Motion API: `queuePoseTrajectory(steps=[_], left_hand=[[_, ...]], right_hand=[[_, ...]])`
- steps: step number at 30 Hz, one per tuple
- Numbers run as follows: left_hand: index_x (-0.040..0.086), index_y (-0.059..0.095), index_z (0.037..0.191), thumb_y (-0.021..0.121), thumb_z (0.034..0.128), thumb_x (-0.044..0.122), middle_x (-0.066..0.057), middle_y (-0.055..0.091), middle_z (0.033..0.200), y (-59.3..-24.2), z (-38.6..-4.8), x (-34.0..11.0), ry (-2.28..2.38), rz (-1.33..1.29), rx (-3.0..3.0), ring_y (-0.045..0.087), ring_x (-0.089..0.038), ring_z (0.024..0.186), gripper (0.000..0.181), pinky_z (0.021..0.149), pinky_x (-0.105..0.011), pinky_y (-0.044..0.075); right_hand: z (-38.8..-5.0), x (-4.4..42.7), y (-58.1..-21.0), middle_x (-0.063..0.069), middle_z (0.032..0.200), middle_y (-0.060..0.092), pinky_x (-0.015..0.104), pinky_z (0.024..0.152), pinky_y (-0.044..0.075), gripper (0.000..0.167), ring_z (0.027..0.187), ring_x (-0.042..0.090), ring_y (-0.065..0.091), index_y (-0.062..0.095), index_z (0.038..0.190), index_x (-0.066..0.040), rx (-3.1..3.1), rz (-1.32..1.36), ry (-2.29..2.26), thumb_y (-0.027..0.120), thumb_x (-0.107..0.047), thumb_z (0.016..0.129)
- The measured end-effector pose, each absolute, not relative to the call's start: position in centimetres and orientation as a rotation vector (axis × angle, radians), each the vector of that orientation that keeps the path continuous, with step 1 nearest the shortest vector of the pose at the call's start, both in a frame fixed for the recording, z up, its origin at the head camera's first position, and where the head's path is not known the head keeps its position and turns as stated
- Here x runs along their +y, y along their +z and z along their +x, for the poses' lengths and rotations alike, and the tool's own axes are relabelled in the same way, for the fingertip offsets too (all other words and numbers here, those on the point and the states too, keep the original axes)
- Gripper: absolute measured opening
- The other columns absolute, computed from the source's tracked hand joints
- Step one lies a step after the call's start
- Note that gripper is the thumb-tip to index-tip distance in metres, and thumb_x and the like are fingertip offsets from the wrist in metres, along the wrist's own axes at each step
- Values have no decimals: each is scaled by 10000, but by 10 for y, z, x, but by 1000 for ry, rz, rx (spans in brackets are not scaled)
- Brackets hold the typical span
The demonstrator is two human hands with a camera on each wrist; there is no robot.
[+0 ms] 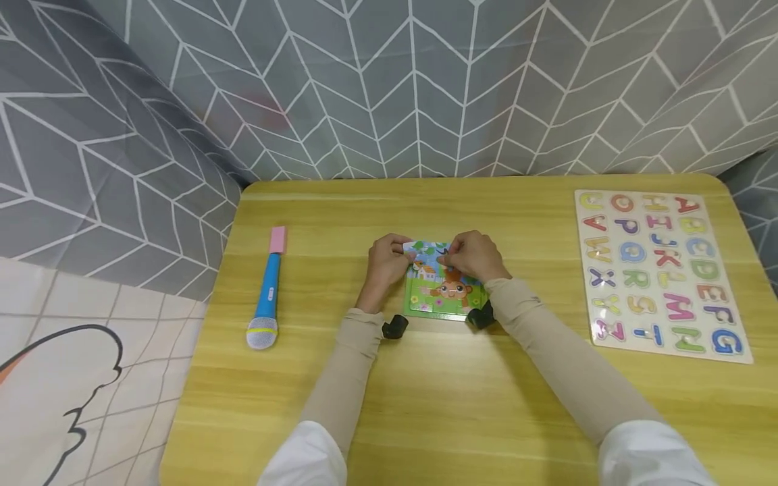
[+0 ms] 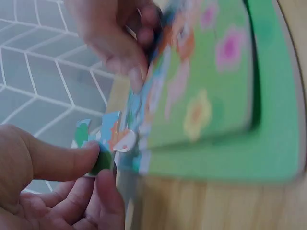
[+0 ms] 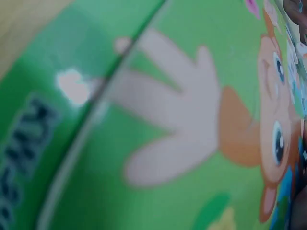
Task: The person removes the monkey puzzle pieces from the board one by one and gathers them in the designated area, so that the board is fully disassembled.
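A monkey jigsaw puzzle [image 1: 425, 302] in a green frame lies on the table, its large printed hand [image 3: 182, 115] filling much of the right wrist view. At its upper left corner my left hand [image 1: 385, 262] pinches a blue-and-green puzzle piece [image 2: 100, 160] between thumb and fingers; the left wrist view shows it beside other loose-looking pieces. My right hand [image 1: 477, 256] is over the upper right part, thumb and forefinger together on a piece near the monkey's tail. In the left wrist view my right hand [image 2: 112, 38] partly covers that piece.
A blue toy microphone [image 1: 268, 290] lies at the left, with a pink block [image 1: 277, 239] touching its top end. An alphabet board [image 1: 659, 273] lies at the right. Grey patterned cloth [image 1: 413, 88] hangs behind the table [image 1: 425, 391].
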State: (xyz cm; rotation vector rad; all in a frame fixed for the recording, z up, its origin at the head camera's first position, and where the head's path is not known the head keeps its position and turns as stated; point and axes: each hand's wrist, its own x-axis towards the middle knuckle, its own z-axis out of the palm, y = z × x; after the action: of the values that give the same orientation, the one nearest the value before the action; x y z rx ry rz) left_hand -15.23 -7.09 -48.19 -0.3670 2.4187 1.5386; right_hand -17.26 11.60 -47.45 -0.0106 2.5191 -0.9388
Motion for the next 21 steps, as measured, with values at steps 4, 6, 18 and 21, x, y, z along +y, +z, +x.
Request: queuePoseTrajectory(steps=[4, 6, 18, 21], left_hand=[[54, 677, 1192, 719, 909, 56, -156, 746, 1046, -483, -153, -76, 1572, -362, 2383, 662, -195, 856, 286, 744, -262, 523], [47, 663, 1207, 716, 913, 57, -157, 743, 1014, -484, -153, -77, 1613, -374, 2336, 619, -153, 782, 299, 690, -230, 499], [65, 670, 1202, 734, 895, 50, -63, 691, 830, -482, -148, -73, 1805, -326, 2244, 589, -112, 714, 314, 649, -199, 471], [79, 684, 1193, 735, 896, 57, -32, 680, 801, -480, -147, -73, 1824, -292, 2231, 604, -114, 732, 302, 667, -204, 475]], right_hand=[[-174, 116, -474, 58, 808, 730, 278, 618, 467, 280, 710, 192, 627, 679, 843, -76, 2516, -14, -936, 766, -339, 883], [-174, 115, -474, 59, 805, 733, 280, 616, 470, 277, 697, 190, 628, 677, 849, -79, 2497, -10, -948, 765, -339, 885], [-168, 121, -475, 67, 868, 695, 309, 757, 513, 381, 800, 194, 632, 711, 1031, -37, 2305, -141, -1185, 531, -372, 1045], [-165, 121, -472, 109, 925, 717, 320, 777, 565, 367, 825, 199, 674, 702, 1106, -7, 2207, -162, -1324, 553, -336, 1040]])
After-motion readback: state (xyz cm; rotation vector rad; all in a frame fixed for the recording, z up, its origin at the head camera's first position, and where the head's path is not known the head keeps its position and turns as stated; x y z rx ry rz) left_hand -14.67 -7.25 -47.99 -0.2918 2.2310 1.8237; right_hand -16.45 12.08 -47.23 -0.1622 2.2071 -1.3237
